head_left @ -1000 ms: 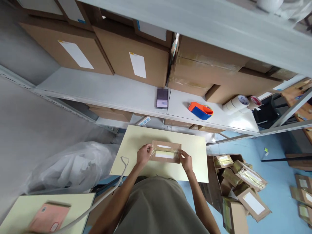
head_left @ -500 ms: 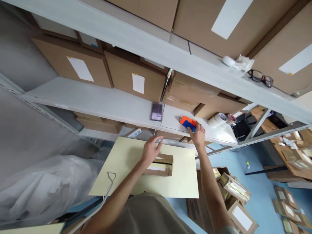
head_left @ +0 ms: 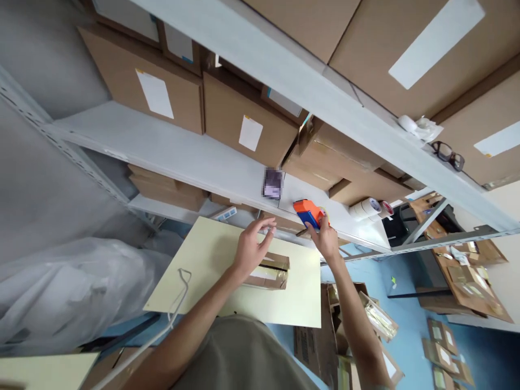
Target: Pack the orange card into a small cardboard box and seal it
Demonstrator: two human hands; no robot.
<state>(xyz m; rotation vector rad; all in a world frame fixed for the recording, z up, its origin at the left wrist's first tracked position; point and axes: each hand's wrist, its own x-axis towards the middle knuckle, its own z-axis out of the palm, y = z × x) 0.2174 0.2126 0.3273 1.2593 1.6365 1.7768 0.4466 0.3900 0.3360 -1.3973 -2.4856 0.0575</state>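
Note:
My right hand (head_left: 326, 238) is closed around an orange and blue tape dispenser (head_left: 307, 212), at the front edge of the middle shelf. A bit of its tape roll shows beside my fingers. My left hand (head_left: 252, 246) hovers over a long brown cardboard box (head_left: 270, 271), fingers curved and thumb apart, with nothing in it. Clear tape and a white label show on the box, whose left part my hand and forearm cover. It lies on a pale yellow board (head_left: 300, 303) in front of me.
Large cartons (head_left: 231, 114) line the shelf (head_left: 162, 146), along with tape rolls (head_left: 365, 208) and a pixelated dark item (head_left: 272, 183). Glasses (head_left: 447, 155) rest on the upper shelf. A white cable (head_left: 181, 303) crosses the board's left side. Boxes (head_left: 377, 317) are piled on the floor at right.
My right hand has drawn the tape dispenser toward me and slightly left, to the shelf edge. The camera view has tilted. My left hand stays over the box.

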